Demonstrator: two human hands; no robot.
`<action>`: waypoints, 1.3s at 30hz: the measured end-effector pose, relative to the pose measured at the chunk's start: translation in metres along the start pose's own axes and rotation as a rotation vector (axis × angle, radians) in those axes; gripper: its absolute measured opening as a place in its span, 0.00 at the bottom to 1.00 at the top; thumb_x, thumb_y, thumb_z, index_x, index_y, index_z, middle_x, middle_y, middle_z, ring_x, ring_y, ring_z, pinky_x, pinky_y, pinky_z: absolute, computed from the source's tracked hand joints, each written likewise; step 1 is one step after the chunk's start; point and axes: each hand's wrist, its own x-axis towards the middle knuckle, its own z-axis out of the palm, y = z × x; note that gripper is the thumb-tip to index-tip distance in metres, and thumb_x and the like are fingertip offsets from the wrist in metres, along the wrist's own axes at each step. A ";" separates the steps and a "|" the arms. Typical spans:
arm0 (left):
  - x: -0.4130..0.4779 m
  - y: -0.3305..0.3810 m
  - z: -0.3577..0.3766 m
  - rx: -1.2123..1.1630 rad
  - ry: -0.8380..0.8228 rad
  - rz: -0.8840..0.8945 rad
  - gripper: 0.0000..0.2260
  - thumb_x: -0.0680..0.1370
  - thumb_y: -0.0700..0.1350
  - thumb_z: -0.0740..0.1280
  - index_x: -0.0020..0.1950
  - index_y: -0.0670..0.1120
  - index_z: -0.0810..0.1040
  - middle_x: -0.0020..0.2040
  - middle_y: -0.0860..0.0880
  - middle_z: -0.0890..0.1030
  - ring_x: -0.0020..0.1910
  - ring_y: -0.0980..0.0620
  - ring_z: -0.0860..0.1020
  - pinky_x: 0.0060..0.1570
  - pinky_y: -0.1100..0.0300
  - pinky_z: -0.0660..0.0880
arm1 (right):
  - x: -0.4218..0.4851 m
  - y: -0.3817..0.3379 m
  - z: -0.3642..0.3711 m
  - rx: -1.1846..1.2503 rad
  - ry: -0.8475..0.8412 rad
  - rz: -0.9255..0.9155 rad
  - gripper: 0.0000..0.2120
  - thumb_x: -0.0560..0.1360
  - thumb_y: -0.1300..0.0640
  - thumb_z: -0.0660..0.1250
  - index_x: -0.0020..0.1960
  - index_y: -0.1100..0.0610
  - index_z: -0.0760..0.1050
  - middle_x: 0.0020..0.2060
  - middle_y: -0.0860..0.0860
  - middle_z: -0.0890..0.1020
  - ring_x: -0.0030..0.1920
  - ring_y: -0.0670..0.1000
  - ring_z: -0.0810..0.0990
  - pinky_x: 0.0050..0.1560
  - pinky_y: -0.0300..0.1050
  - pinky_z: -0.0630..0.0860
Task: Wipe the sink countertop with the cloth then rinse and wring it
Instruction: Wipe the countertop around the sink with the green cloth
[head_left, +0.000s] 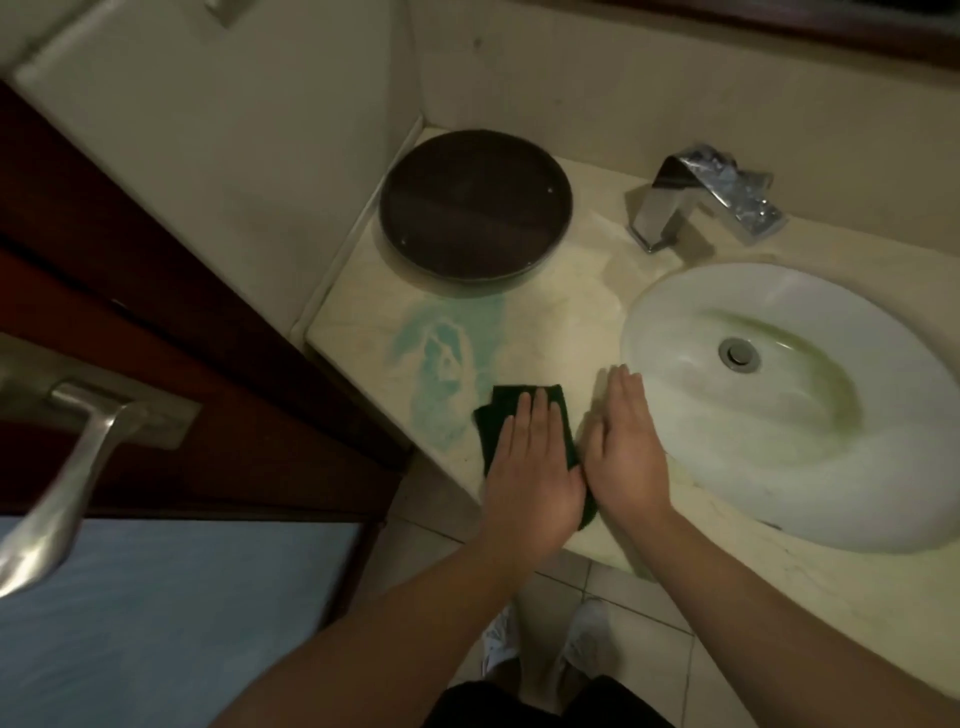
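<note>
The left hand (535, 462) lies flat and open, palm down, pressing on the cloth (506, 421) without gripping it; its fingers are straight and together, pointing toward the back wall. The right hand (626, 441) is also open and flat, holding nothing, resting palm down on the surface (561, 317) just beside the left, the two nearly touching at the thumbs. The cloth is dark green and sits at the front edge of the surface, partly hidden under the left hand, with one end hanging slightly over the edge. Just left of the cloth a pale blue smear (441, 364) spreads across the surface toward the back. Behind the smear, in the back left corner, stands a round dark tray (475, 208). To the right of the hands lies the white oval sink (789, 400), and behind it a chrome tap (696, 200).
</note>
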 end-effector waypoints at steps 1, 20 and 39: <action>-0.005 -0.006 0.001 0.027 0.008 -0.052 0.33 0.78 0.54 0.44 0.79 0.37 0.52 0.79 0.38 0.51 0.79 0.42 0.51 0.76 0.49 0.44 | 0.004 -0.001 0.006 -0.040 -0.019 -0.035 0.25 0.80 0.63 0.55 0.77 0.64 0.57 0.76 0.58 0.60 0.77 0.51 0.53 0.76 0.44 0.50; 0.123 -0.130 -0.051 0.017 0.159 -0.617 0.31 0.82 0.52 0.47 0.79 0.35 0.45 0.80 0.38 0.47 0.79 0.41 0.45 0.77 0.48 0.44 | 0.015 -0.010 0.025 -0.302 -0.095 -0.069 0.27 0.79 0.57 0.54 0.76 0.63 0.59 0.76 0.58 0.62 0.77 0.57 0.56 0.77 0.51 0.54; 0.147 -0.050 -0.035 0.081 0.168 -0.268 0.29 0.79 0.50 0.47 0.77 0.36 0.58 0.76 0.37 0.63 0.76 0.40 0.58 0.76 0.46 0.54 | 0.016 -0.013 0.027 -0.285 -0.114 -0.027 0.27 0.80 0.55 0.50 0.78 0.60 0.54 0.78 0.55 0.57 0.78 0.53 0.51 0.77 0.49 0.49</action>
